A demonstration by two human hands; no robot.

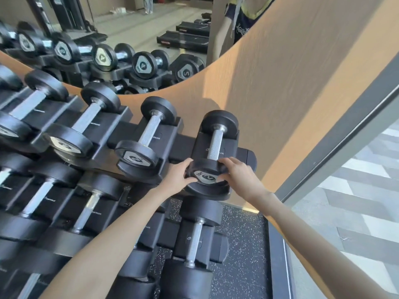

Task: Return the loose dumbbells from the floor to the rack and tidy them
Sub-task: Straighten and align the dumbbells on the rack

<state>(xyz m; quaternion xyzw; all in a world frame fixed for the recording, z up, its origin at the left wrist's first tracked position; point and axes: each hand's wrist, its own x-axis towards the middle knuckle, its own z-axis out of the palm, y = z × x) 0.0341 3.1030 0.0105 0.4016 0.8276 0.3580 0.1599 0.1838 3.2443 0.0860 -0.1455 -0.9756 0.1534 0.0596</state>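
A small black dumbbell (214,145) with a silver knurled handle lies in the rightmost cradle of the top tier of the black rack (183,147). My left hand (178,173) and my right hand (235,171) both grip its near end plate, one on each side, fingers curled round the rim. To its left a second small dumbbell (149,134) sits in its own cradle, with larger ones further left. On the lower tier another dumbbell (194,240) rests below my hands.
An orange wall (291,93) stands right behind the rack, with a curved mirror (129,29) reflecting dumbbells and treadmills. A grey window frame (345,130) runs along the right. Speckled rubber floor (244,244) shows below the rack's right end.
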